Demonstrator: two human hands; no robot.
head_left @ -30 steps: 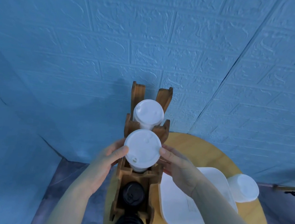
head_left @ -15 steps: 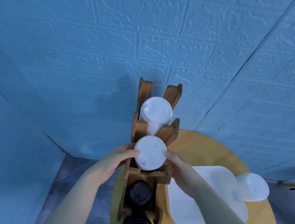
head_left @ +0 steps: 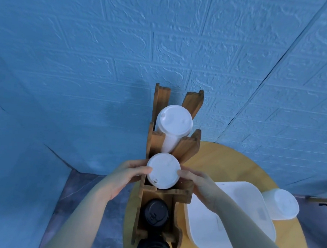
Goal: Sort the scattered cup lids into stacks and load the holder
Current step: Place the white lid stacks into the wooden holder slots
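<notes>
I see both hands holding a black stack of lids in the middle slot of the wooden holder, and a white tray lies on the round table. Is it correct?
Not quite. In the head view, the stack of lids held by the left hand and right hand in the middle slot of the wooden holder is white. The black lids are in the nearer slot. The white tray does lie on the round table.

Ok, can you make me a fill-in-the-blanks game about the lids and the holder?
1. Both hands hold a stack of ____ lids in the wooden holder's middle slot.
2. The lids in the nearest slot are ____.
3. The white tray lies on the round ____ table.

Missing words: white; black; wooden
</notes>
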